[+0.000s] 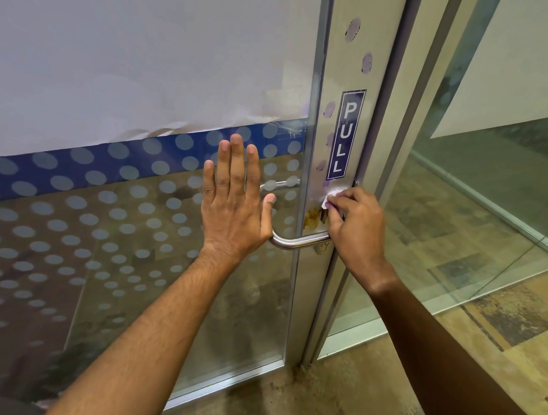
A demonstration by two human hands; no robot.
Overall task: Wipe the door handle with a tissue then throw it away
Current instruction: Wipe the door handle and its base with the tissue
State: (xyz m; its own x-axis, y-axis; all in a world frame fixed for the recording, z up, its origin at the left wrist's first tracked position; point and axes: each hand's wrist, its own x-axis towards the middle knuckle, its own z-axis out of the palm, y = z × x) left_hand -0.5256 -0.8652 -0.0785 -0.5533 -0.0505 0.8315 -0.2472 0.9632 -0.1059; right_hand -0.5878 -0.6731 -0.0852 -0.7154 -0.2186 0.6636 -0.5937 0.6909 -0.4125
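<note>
A steel tubular door handle (298, 241) is fixed to the metal stile of a glass door; its lower bar shows, while its upright part is hidden behind my left hand. My right hand (355, 227) is closed around a small white tissue (330, 198) and presses it against the stile near the handle's upper mount, just under the blue PULL sticker (344, 136). My left hand (235, 205) lies flat with fingers spread on the glass, its thumb side next to the handle. Brownish stains (313, 218) mark the stile beside the tissue.
The glass door (127, 228) has frosted dots, a blue band and white paper over its upper half. The door frame (397, 134) and a fixed glass panel (483, 184) stand to the right. Patterned tan carpet (458, 371) covers the floor below.
</note>
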